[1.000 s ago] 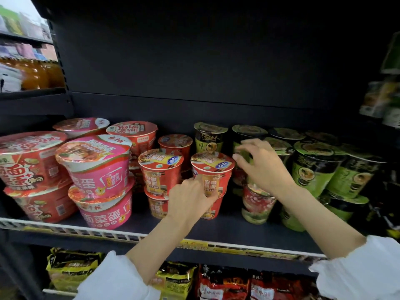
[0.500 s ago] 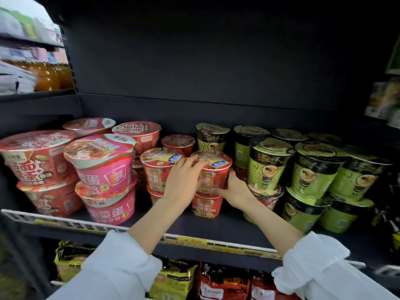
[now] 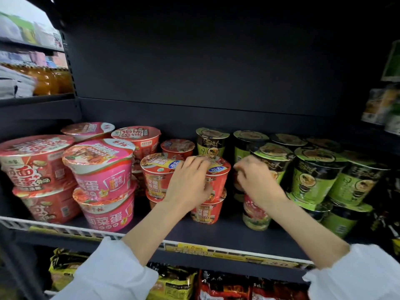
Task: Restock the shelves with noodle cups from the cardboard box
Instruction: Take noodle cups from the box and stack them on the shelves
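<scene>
Head view is filled by a dark shelf unit (image 3: 216, 61), whose upper half is bare back panel. Across the lower middle of the frame runs a dark shelf (image 3: 216, 232) edged by a white rail with yellow price tags (image 3: 190, 249). At the left of the frame, large red bowls (image 3: 36, 161) and pink bowls (image 3: 99, 167) are stacked two high. At the right, green and black cups (image 3: 313, 176) are stacked in rows, also two high. Between them, at the centre, small red cups are stacked in pairs. White sleeves (image 3: 112, 276) are seen at the bottom corners, with bare forearms reaching up to the shelf.

The left hand (image 3: 188, 187) is laid against the top red noodle cup (image 3: 218, 176) of the centre stack, fingers spread and curved around its left side and lid. The right hand (image 3: 255, 180) is just right of that cup, fingers curled inward; whether anything is pinched in them cannot be told. Below it stands a single cup with a red and green wrapper (image 3: 255, 215). Packets in yellow and red wrappers (image 3: 216, 286) are seen on the lower shelf at the bottom of the frame. Orange bottles (image 3: 49, 81) are blurred at the upper left.
</scene>
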Motion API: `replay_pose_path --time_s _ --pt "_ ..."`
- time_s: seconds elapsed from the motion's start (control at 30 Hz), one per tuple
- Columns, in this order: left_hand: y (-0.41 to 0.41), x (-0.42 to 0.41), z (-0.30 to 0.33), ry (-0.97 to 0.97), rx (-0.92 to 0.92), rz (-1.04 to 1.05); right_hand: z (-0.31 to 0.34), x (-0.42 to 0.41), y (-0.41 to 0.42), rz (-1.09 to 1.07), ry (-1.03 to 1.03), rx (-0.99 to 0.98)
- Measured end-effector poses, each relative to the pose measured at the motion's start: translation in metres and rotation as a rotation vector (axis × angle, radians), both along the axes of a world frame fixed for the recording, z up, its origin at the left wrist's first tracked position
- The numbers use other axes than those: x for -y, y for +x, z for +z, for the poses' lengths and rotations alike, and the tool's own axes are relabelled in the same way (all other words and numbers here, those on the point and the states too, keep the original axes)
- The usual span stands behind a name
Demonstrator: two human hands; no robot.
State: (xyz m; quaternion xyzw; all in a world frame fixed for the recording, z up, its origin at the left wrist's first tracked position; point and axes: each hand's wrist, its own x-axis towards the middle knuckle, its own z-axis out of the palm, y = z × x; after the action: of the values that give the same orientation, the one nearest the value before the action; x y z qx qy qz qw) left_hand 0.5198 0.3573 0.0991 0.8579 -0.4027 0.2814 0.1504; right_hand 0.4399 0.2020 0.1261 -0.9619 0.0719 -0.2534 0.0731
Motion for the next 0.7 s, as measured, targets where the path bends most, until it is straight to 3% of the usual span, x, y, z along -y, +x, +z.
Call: replay_pose_path --time_s 0.1,0.2,0.33,0.47,0.6,0.7 --pt "-0.004 0.023 0.002 -0.115 -0.027 -0.201 0.031 0.017 -0.013 -0.007 -0.088 0.203" --pt "-0.014 0.060 0.010 -0.194 -0.285 -0.317 0.051 0.036 -0.004 -0.079 -0.120 0.115" --pt "-0.011 0.109 0.018 -0.235 -0.738 -0.235 0.061 0.053 0.010 -0.160 -0.039 -0.213" --pt "0.008 0.137 0.004 -0.400 -1.131 -0.114 0.067 0.057 0.010 -0.167 -0.014 -0.328" --pt "0.021 0.145 -0.016 -0.531 -1.336 -0.076 0.071 0.062 0.010 -0.135 -0.045 -0.370" --pt "0.020 0.144 -0.024 -0.548 -1.361 -0.096 0.070 0.066 0.016 -0.128 -0.052 -0.342"
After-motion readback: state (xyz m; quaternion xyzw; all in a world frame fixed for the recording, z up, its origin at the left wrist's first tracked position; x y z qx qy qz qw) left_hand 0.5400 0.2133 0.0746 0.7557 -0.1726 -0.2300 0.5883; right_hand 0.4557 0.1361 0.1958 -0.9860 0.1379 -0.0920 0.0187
